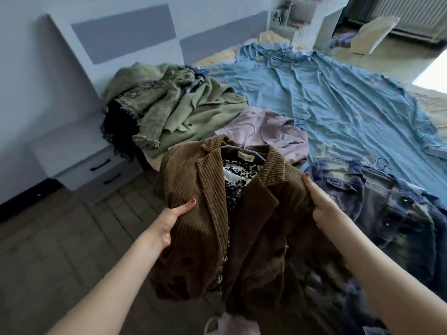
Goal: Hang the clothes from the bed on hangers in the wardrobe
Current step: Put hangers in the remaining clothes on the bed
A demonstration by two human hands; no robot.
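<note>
While the nightstand point(79, 165) stood against the wall at the far left, a green heap point(174, 110) of clothes lay on the near corner of the bed point(338, 102). Just right of the nightstand, the left hand point(173, 220) gripped the jacket point(254, 226) at its left front, thumb on top and fingers hidden beneath the corduroy. That brown jacket hung in the air between both hands, over the floor by the bed's edge, with a blue hanger point(239, 149) showing at its collar and a spotted lining inside. A lilac top point(271, 131) lay on the bed behind it. The right hand point(319, 201) clutched the jacket's right shoulder, fingers curled into the fabric. Farthest right, a denim jacket point(387, 201) rested on the blue sheet.
</note>
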